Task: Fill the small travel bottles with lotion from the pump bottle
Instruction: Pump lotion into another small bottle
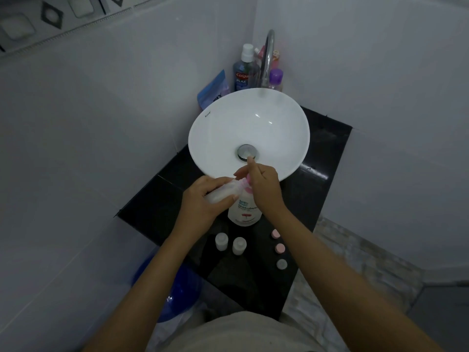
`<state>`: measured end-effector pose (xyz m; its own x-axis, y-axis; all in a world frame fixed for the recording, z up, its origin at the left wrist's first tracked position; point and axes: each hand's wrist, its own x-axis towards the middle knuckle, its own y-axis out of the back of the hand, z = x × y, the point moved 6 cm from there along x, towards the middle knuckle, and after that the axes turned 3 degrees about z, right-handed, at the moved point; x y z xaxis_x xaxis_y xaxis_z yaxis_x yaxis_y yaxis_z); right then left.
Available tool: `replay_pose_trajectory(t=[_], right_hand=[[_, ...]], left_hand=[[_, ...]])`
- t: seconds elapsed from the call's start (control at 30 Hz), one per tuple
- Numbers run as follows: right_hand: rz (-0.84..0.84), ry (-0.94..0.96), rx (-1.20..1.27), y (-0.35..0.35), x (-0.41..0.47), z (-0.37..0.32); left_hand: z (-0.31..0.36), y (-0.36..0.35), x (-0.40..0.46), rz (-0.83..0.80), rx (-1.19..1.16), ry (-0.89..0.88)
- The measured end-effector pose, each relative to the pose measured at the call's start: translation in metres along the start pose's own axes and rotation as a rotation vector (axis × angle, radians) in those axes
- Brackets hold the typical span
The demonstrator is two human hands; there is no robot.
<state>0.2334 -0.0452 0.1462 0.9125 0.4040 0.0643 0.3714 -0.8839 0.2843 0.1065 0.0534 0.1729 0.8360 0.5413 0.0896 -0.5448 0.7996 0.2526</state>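
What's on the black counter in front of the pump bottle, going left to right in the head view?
White travel bottle → second white travel bottle → then the loose caps: pink cap, pink cap, grey cap, these three nearly stacked near to far.

"Shokubu…" on pump bottle; "Colgate PLAX" on mouthwash bottle; "Kassa" on basin rim.

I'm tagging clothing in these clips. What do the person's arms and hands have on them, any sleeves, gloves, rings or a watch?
Both arms are bare from the bottom edge of the picture to the fingers. No sleeve shows on either forearm, and the left hand and right hand wear no gloves. No watch, bracelet or ring is visible. The only clothing in view is a light beige garment at the torso.
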Motion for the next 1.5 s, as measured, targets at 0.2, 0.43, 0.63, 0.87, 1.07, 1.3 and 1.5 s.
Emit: replay_pose_trajectory(t=[0.2,0.43,0.63,0.87,1.07,1.3,1.5], right_hand=[[-0.015,0.001,-0.062,0.007,0.008,-0.015],[0.023,-0.032,0.049,0.001,0.004,-0.004],[0.031,-0.053,-0.044,0.004,-0.003,-0.003],[-0.005,-0.001,-0.063,0.007,0.006,-0.019],[-0.006,-0.071,0.01,0.001,0.004,-0.005],[-0.018,-0.086,-0.071,0.005,-0.002,-0.006],[-0.022,-0.076,0.025,0.005,0.003,-0.021]], left_hand=[[0.01,0.005,0.003,0.007,0.029,-0.05],[0.003,0.003,0.004,0.002,0.044,-0.035],[0.0,0.001,0.002,-0.023,0.016,-0.007],[0.009,0.006,0.005,-0.017,0.008,-0.03],[0.001,0.002,0.005,-0.02,0.022,-0.008],[-0.004,0.0,0.003,-0.051,0.002,0.003],[0.0,0.006,0.005,-0.043,0.016,0.015]])
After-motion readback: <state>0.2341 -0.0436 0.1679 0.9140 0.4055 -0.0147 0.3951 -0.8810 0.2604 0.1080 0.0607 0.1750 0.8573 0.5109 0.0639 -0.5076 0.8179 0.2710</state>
